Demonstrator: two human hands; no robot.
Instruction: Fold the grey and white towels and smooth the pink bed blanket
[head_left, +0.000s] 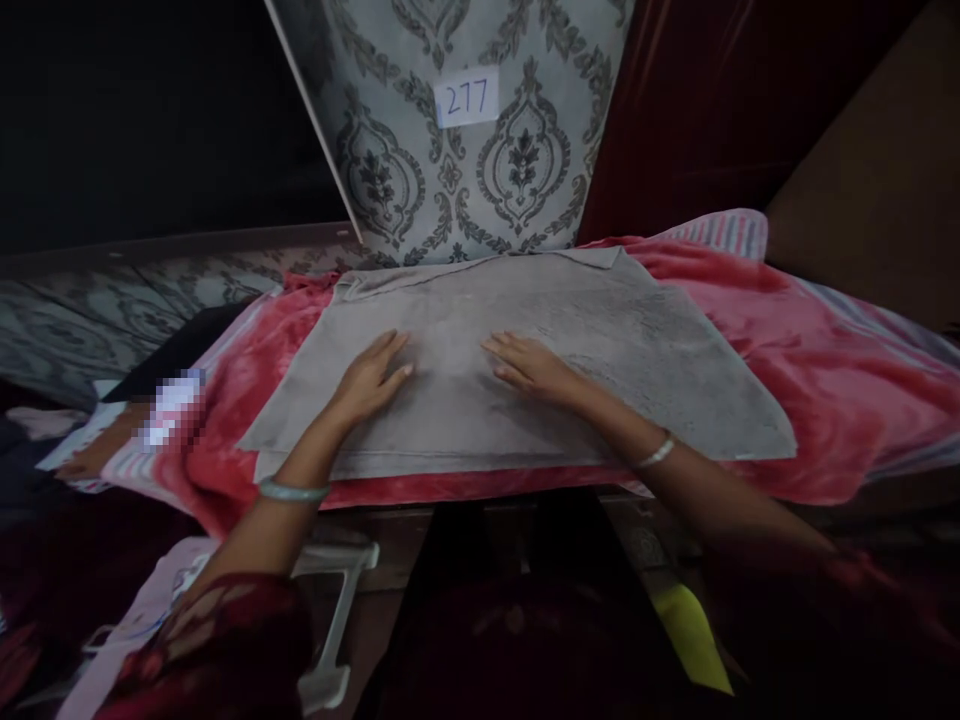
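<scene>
A grey towel-like cloth (465,420) lies spread over a red and pink blanket (795,370). Its far edge is folded over unevenly, with a turned corner at the far right. My left hand (373,378) rests flat on the left half of the cloth, fingers stretched out and thumb apart. On the other side of the middle, my right hand (534,368) lies palm down with its fingers extended toward the left. Neither hand holds anything. A gap of bare cloth separates the two.
Patterned wallpaper (450,190) with a paper label (466,97) rises behind the cloth. A large dark screen (165,120) stands at the back left, a dark red panel (720,110) at the back right. Below left is a pale plastic frame (341,610); something yellow (690,635) lies below right.
</scene>
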